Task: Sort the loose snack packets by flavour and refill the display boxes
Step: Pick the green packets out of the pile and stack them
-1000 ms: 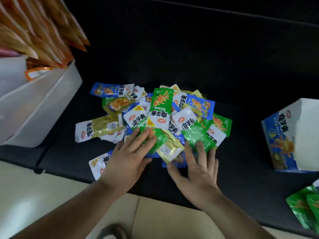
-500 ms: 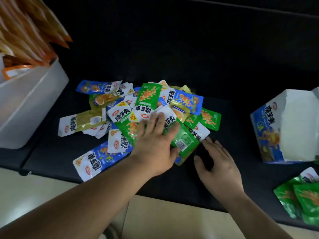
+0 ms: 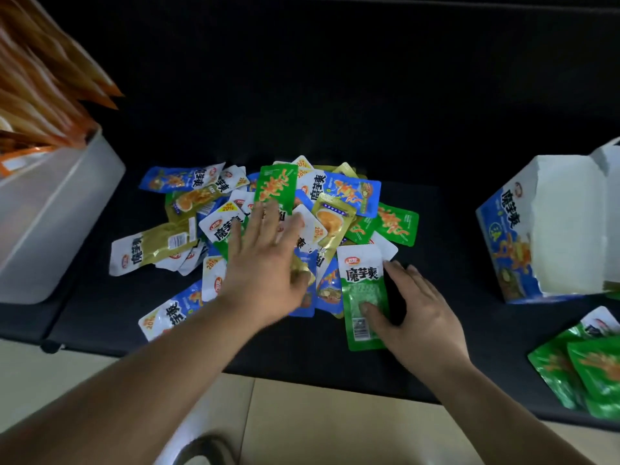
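Midway through the sort, a person's left hand (image 3: pixel 265 263) lay spread flat, fingers released, on a mixed pile of snack packets (image 3: pixel 268 229) heaped on the dark counter (image 3: pixel 436 246), grasping nothing. Just to its right, the right hand (image 3: pixel 419 310) pinched a green packet (image 3: pixel 364 297) at the pile's near edge, thumb pressed on the clear window and fingers along its far side; the packet lay flat on the counter and had not been lifted.

Judging by the layout, most of the work remained. Blue, green and gold packets were jumbled together beneath and beyond the left hand, some face down with their barcodes showing. Only a small stack of green packets (image 3: pixel 583 367) sat sorted, well to the right of the right hand at the counter's near edge. Beyond that stack, a blue display box (image 3: pixel 513 236) stood with its flap open; whether it held anything could not be told. Far to the left of the left hand, a white bin (image 3: pixel 50 213) held orange packets (image 3: pixel 43 88) standing on end.

The green packet's white header carried the Chinese name 魔芋爽 under a small red logo too small to read. The same characters ran down the display box's blue side. Several packets in the pile bore yellow "20%" corner flashes. Finer print was illegible.
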The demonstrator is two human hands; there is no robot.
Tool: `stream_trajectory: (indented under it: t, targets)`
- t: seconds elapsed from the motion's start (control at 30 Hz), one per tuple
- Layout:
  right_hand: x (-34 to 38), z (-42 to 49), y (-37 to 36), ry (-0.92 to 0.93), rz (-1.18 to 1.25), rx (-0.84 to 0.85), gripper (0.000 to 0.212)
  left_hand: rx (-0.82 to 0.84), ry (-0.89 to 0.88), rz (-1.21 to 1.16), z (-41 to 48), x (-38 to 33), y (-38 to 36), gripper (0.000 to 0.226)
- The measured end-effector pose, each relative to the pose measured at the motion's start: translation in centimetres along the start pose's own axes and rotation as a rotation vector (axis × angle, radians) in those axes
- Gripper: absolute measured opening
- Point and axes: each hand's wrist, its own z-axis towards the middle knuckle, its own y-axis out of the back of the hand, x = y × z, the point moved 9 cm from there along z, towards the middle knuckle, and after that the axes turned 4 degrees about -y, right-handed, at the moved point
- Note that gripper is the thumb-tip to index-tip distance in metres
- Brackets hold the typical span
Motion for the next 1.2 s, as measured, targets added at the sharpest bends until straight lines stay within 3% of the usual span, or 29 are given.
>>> stream_trajectory:
  t: [0.07,0.1,0.27,0.43,0.6,0.77,0.83,0.93,1.0,1.07,1.2]
  targets:
    - [0.0,0.0,0.3,-0.015,-0.007,-0.014,0.074,0.135,0.070,0.037,0.6,1.7,-1.4,0.100]
    - [0.0,0.0,0.5,-0.022,-0.005,-0.022,0.072,0.110,0.036,0.026,0.4,1.5,-1.7,0.096]
    - [0.0,0.0,1.0,-0.034,0.046,-0.091,0.064,-0.237,-0.196,-0.102,-3.5,-1.5,-1.0,0.044]
    - [0.3,-0.1,1.3,-0.039,0.046,-0.122,0.061,-0.352,-0.221,-0.366,-5.2,-1.5,-0.1,0.029]
    - [0.3,0.0,1.0,-0.064,0.023,-0.064,0.071,-0.283,0.024,-0.383,-3.8,0.7,-0.6,0.059]
    - [0.3,0.0,1.1,-0.116,0.030,-0.028,0.079,-0.302,0.093,-0.465,-3.8,-0.1,0.0,0.065]
    - [0.2,0.3,1.4,-0.150,0.119,-0.030,0.084,-0.342,0.084,-0.439,-4.0,0.1,0.7,0.054]
    - [-0.1,0.6,1.9,-0.197,0.253,-0.037,0.093,-0.247,0.172,-0.549,-4.0,-0.1,1.4,0.007]
    - [-0.8,0.4,1.9,-0.293,0.429,-0.013,0.085,-0.100,0.327,-0.863,-4.7,-0.7,-0.1,0.018]
    - [-0.9,-0.2,1.6,-0.396,0.756,0.015,0.063,-0.019,0.494,-1.171,-6.0,-1.3,-2.0,0.022]
    - [0.4,-1.3,1.7,-0.399,1.099,0.003,0.031,0.080,0.432,-1.349,-6.5,-5.0,-2.9,0.017]
